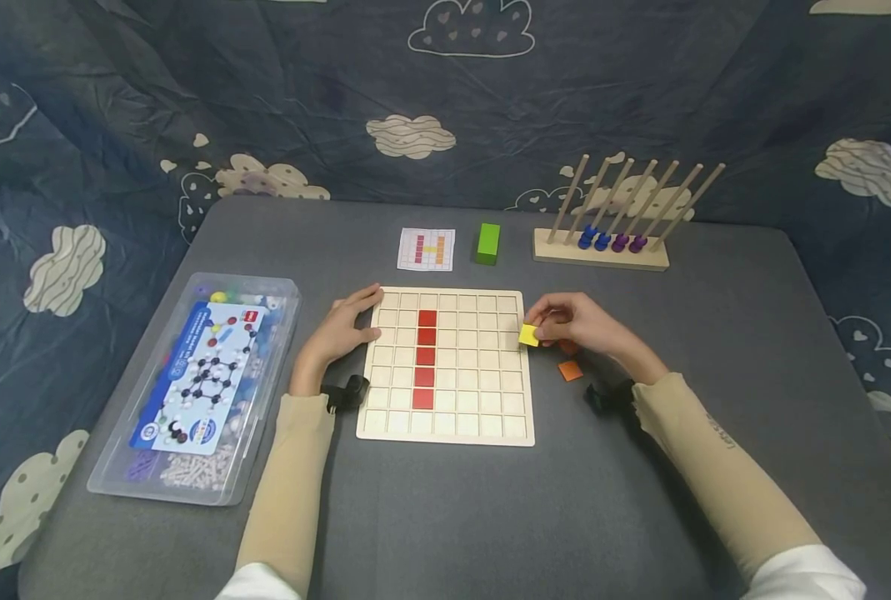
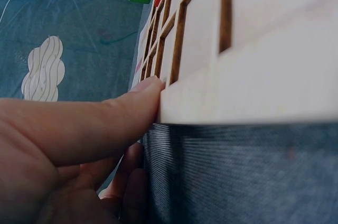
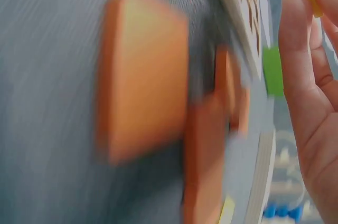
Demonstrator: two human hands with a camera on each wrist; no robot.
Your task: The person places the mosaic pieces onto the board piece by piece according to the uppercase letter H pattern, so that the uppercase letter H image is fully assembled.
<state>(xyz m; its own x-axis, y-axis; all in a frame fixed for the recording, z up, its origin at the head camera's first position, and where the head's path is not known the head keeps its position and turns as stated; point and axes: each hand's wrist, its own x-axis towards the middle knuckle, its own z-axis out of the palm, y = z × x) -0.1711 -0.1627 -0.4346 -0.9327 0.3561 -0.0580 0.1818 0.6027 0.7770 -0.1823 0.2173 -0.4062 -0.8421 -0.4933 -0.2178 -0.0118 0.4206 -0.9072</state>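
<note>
Head: right hand (image 1: 582, 321) pinches yellow square tile (image 1: 528, 336).
Left hand (image 1: 338, 329), uncurled, touches pale wooden grid board (image 1: 448, 367) at ten o'clock.

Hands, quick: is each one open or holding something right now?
Left hand: open, touching the wooden grid board.
Right hand: closed, pinching a yellow square tile.
</note>
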